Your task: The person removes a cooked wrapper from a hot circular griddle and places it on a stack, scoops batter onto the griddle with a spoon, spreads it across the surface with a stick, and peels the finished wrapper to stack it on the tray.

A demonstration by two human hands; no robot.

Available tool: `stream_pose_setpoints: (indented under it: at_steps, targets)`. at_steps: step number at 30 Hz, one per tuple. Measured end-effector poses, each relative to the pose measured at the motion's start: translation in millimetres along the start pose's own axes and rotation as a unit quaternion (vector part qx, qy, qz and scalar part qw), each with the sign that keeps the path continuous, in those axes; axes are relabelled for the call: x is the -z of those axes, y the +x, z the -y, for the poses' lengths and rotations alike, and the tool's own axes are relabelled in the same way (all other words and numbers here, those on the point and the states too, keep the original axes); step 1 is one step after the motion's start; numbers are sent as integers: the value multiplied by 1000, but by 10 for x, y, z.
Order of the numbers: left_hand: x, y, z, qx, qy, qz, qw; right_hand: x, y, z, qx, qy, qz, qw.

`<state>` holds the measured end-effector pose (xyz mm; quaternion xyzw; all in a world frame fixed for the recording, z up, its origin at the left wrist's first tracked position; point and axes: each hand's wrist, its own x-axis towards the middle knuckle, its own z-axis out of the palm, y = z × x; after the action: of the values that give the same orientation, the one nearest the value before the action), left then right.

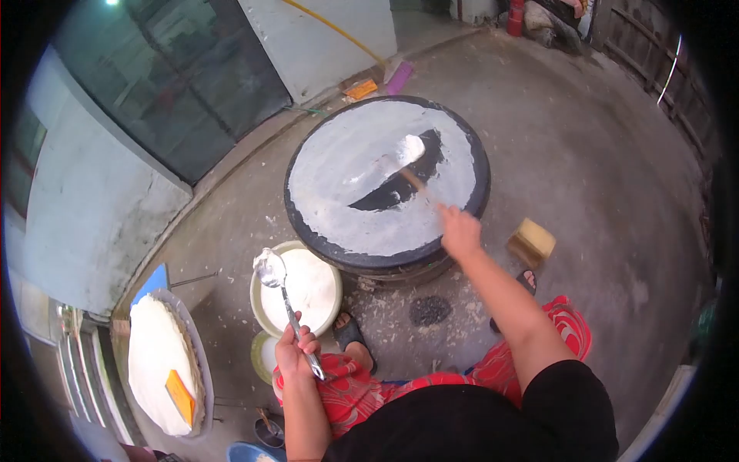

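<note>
My left hand (296, 350) is closed around the handle of a metal ladle (271, 269), its bowl smeared with white batter. The ladle's bowl hangs over the rim of a pale tub (256, 296) full of white batter (308, 289). My right hand (462, 232) grips a wooden-handled spreader (414, 182), blurred by motion, over a large round black griddle (483, 181). A thin coat of batter (331, 165) covers most of the griddle, with a dark bare patch near its middle. A thick white lump (410, 149) lies beside the spreader's head, which is hard to make out.
On the left, a stack of white flat sheets (158, 362) has an orange scraper (181, 396) on top. A yellow block (533, 241) sits right of the griddle. A green bowl (262, 358) and a blue basin (250, 453) are near my left side. Dark doors (177, 85) stand behind.
</note>
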<state>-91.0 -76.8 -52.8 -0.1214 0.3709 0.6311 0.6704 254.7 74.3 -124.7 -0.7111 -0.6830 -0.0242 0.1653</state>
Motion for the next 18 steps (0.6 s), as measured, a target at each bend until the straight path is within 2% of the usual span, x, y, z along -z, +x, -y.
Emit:
stream_pose_setpoints:
  at_steps: [1, 5, 6, 7, 9, 13, 15, 16, 17, 18]
  targets:
    - [-11, -7, 9, 3, 0, -2, 1000, 8, 58, -105, -21, -70, 2, 997]
    - [-4, 11, -1, 5, 7, -15, 1000, 86, 231, -402, -99, -71, -17, 992]
    - [1, 16, -1, 6, 8, -12, 1000, 194, 220, -361, -145, -8, 17, 989]
    - [1, 23, -2, 4, 7, -11, 1000, 116, 224, -405, -146, -9, 14, 989]
    - [2, 32, 0, 0, 5, -11, 1000, -137, 233, -554, -165, 211, 14, 963]
    - [-17, 20, 21, 3, 15, -10, 1000, -95, 497, -941, -232, 288, 28, 929]
    - [-39, 27, 15, 5, 21, -17, 1000, -114, 589, -1075, -177, 254, 27, 950]
    - [-27, 35, 13, 7, 22, -13, 1000, 87, 575, -982, -193, 249, 95, 944]
    - [-14, 40, 17, 9, 21, -10, 1000, 183, 546, -999, -193, 249, 95, 944]
    - [-4, 41, 22, 9, 21, -11, 1000, 248, 499, -1051, -199, 311, 155, 916]
